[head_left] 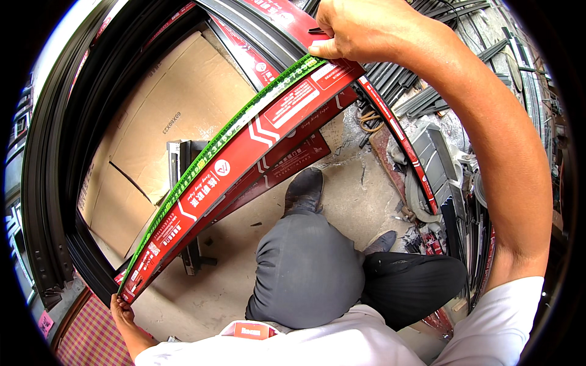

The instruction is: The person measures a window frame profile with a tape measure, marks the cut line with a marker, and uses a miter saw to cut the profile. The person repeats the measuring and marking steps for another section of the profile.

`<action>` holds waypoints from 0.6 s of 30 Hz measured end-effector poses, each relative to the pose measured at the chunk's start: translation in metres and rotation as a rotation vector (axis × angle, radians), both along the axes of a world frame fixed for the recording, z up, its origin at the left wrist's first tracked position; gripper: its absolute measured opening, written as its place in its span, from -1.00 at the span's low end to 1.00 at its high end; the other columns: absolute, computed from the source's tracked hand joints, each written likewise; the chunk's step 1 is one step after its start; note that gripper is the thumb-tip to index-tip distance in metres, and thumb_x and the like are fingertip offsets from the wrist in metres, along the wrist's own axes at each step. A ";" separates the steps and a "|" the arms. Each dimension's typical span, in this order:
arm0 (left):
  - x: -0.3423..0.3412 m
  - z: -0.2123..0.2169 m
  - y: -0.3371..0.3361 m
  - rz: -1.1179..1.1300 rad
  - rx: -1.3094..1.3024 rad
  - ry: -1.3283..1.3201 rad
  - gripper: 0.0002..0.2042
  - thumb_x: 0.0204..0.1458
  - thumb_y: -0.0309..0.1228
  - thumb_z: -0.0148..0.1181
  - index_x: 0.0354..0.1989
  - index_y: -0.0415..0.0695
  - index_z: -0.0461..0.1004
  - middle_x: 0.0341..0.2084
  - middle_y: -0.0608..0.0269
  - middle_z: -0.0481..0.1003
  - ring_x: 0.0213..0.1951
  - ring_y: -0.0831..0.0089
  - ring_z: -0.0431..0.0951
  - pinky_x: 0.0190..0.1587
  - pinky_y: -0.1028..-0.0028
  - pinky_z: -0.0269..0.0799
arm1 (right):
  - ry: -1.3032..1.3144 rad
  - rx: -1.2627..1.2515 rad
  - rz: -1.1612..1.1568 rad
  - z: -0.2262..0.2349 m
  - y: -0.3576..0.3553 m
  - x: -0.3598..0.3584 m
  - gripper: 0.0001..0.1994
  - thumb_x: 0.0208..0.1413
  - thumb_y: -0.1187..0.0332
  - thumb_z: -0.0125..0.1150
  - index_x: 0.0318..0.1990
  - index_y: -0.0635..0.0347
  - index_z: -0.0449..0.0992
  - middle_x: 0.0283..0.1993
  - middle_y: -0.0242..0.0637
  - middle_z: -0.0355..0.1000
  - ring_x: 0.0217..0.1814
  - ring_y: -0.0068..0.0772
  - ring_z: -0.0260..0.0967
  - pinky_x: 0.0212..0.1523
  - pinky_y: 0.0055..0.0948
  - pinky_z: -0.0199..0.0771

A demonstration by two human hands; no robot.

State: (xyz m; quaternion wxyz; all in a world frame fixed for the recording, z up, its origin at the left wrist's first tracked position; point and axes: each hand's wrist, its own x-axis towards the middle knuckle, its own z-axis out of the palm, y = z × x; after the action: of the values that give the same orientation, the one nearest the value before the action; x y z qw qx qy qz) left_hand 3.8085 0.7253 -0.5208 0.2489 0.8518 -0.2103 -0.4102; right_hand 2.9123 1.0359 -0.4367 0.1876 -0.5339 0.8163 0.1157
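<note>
White shirt fills the lower edge, nearest the camera; a red and white card sits at the chest. Above it, grey trousers cover a raised knee, with one dark shoe planted on the concrete floor and a second shoe just beside the knee.

Left hand, low at the left edge, is closed on the lower end of a long profile wrapped in red film with white markings. Right hand, at the top of the view, is closed on the upper end of the same profile, thumb pressed on its top face. The profile runs on a diagonal between the two hands, held clear of the floor above the knee. A green strip lies along its upper edge, touching it for most of its length.

A second red-wrapped profile lies just below and behind the held one. Flat cardboard rests on the floor to the left, bordered by a dark frame that curves along the left rim. A checked cloth shows at the lower left corner. Stacked grey metal sections and loose dark bars crowd the right side, beside another red-wrapped length
</note>
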 end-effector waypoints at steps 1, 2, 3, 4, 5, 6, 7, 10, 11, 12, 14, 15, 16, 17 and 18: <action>0.002 0.000 -0.001 -0.013 0.005 0.004 -0.74 0.21 -0.27 0.29 -0.53 0.07 0.41 -0.74 0.64 0.38 -0.78 0.80 0.31 -0.83 0.78 0.11 | -0.002 -0.003 -0.001 0.000 0.000 0.000 -0.60 0.16 -0.03 0.32 -0.23 0.17 0.71 -0.27 0.04 0.63 -0.15 0.08 0.62 -0.13 -0.06 0.60; 0.004 0.000 -0.002 -0.017 0.002 0.003 -0.74 0.21 -0.27 0.29 -0.53 0.07 0.41 -0.75 0.64 0.38 -0.78 0.80 0.30 -0.83 0.78 0.11 | 0.014 -0.002 -0.005 -0.001 0.001 -0.001 -0.60 0.16 -0.03 0.32 -0.23 0.16 0.71 -0.26 0.03 0.63 -0.14 0.08 0.62 -0.13 -0.06 0.60; 0.006 0.000 -0.002 -0.021 -0.001 0.002 -0.74 0.21 -0.27 0.29 -0.52 0.07 0.41 -0.75 0.64 0.38 -0.78 0.80 0.30 -0.83 0.78 0.10 | 0.030 0.000 -0.009 -0.003 0.001 -0.001 -0.60 0.16 -0.04 0.32 -0.23 0.16 0.71 -0.26 0.03 0.63 -0.14 0.08 0.62 -0.12 -0.06 0.60; 0.005 -0.002 -0.002 -0.025 -0.002 0.002 -0.74 0.20 -0.28 0.29 -0.52 0.07 0.41 -0.75 0.64 0.38 -0.78 0.80 0.30 -0.84 0.78 0.10 | 0.048 0.003 -0.013 -0.004 0.000 -0.001 -0.60 0.16 -0.04 0.32 -0.22 0.16 0.71 -0.26 0.03 0.63 -0.14 0.08 0.62 -0.12 -0.07 0.60; 0.005 -0.003 -0.001 -0.021 -0.004 0.008 -0.74 0.20 -0.28 0.29 -0.52 0.07 0.41 -0.75 0.64 0.38 -0.78 0.81 0.30 -0.84 0.78 0.11 | 0.043 0.014 -0.014 -0.003 0.000 0.000 -0.59 0.16 -0.04 0.32 -0.22 0.16 0.71 -0.25 0.03 0.63 -0.14 0.07 0.62 -0.12 -0.07 0.60; 0.004 -0.004 -0.001 -0.017 -0.007 0.013 -0.74 0.20 -0.28 0.29 -0.52 0.06 0.42 -0.75 0.64 0.39 -0.79 0.81 0.30 -0.84 0.78 0.11 | 0.037 0.024 -0.016 -0.001 -0.002 0.001 -0.59 0.16 -0.04 0.32 -0.22 0.17 0.71 -0.25 0.03 0.63 -0.14 0.07 0.62 -0.12 -0.07 0.61; 0.005 -0.003 -0.001 -0.013 -0.010 0.018 -0.75 0.20 -0.28 0.30 -0.53 0.06 0.42 -0.75 0.64 0.39 -0.79 0.81 0.30 -0.84 0.79 0.12 | 0.031 0.032 -0.018 0.001 -0.002 0.001 -0.59 0.15 -0.04 0.32 -0.21 0.17 0.71 -0.25 0.02 0.64 -0.14 0.07 0.62 -0.11 -0.07 0.61; 0.005 -0.002 -0.002 -0.006 0.000 0.018 -0.74 0.19 -0.28 0.31 -0.53 0.06 0.42 -0.75 0.64 0.40 -0.79 0.81 0.31 -0.84 0.79 0.14 | 0.015 0.010 -0.009 0.001 -0.001 0.000 -0.59 0.15 -0.04 0.32 -0.21 0.17 0.70 -0.24 0.02 0.64 -0.13 0.06 0.62 -0.11 -0.07 0.61; 0.005 -0.002 -0.002 -0.001 -0.005 0.019 -0.74 0.18 -0.28 0.32 -0.53 0.06 0.42 -0.75 0.63 0.40 -0.79 0.81 0.32 -0.83 0.80 0.14 | 0.013 0.010 -0.009 0.001 -0.001 0.000 -0.59 0.15 -0.04 0.32 -0.21 0.17 0.70 -0.24 0.02 0.64 -0.14 0.07 0.62 -0.11 -0.07 0.61; 0.005 -0.001 -0.001 0.004 -0.010 0.020 -0.74 0.18 -0.29 0.32 -0.53 0.06 0.42 -0.75 0.63 0.41 -0.79 0.81 0.32 -0.83 0.80 0.15 | 0.011 0.009 -0.009 0.001 -0.001 0.000 -0.59 0.15 -0.04 0.32 -0.21 0.17 0.70 -0.24 0.02 0.64 -0.14 0.07 0.62 -0.12 -0.07 0.60; -0.001 -0.003 0.000 0.016 -0.010 0.015 -0.74 0.19 -0.29 0.32 -0.53 0.05 0.42 -0.75 0.63 0.40 -0.79 0.80 0.30 -0.83 0.79 0.13 | 0.009 0.019 -0.010 0.001 -0.001 0.000 -0.58 0.15 -0.05 0.32 -0.21 0.17 0.70 -0.24 0.02 0.64 -0.14 0.06 0.62 -0.12 -0.08 0.60; -0.004 -0.004 0.000 0.024 -0.009 0.008 -0.74 0.20 -0.29 0.31 -0.53 0.04 0.42 -0.75 0.62 0.39 -0.79 0.79 0.28 -0.83 0.78 0.10 | 0.008 0.027 -0.012 0.002 -0.001 0.000 -0.58 0.15 -0.05 0.32 -0.20 0.17 0.70 -0.24 0.02 0.64 -0.13 0.06 0.62 -0.11 -0.08 0.60; -0.004 -0.002 0.000 0.033 -0.012 -0.004 -0.74 0.21 -0.29 0.30 -0.53 0.03 0.42 -0.75 0.62 0.38 -0.80 0.79 0.26 -0.83 0.78 0.08 | 0.004 0.031 -0.011 0.002 -0.001 -0.001 -0.58 0.15 -0.05 0.32 -0.20 0.17 0.70 -0.24 0.02 0.64 -0.13 0.06 0.62 -0.11 -0.08 0.60; -0.003 -0.001 0.000 0.020 -0.007 -0.007 -0.74 0.20 -0.29 0.31 -0.53 0.05 0.42 -0.75 0.62 0.38 -0.80 0.80 0.28 -0.83 0.78 0.09 | -0.002 0.022 -0.011 0.001 -0.001 -0.001 -0.58 0.15 -0.05 0.32 -0.19 0.18 0.70 -0.24 0.02 0.64 -0.13 0.06 0.62 -0.11 -0.08 0.59; -0.002 0.001 0.000 0.007 -0.003 -0.009 -0.74 0.19 -0.29 0.31 -0.54 0.06 0.42 -0.76 0.63 0.39 -0.80 0.80 0.29 -0.83 0.79 0.11 | -0.007 0.012 -0.012 0.001 0.000 -0.002 -0.57 0.16 -0.05 0.32 -0.18 0.18 0.70 -0.24 0.02 0.63 -0.12 0.06 0.61 -0.11 -0.09 0.59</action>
State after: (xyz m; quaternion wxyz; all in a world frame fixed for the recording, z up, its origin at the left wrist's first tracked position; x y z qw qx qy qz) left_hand 3.8062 0.7256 -0.5201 0.2507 0.8541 -0.2090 -0.4049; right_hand 2.9108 1.0357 -0.4360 0.1946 -0.5283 0.8180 0.1176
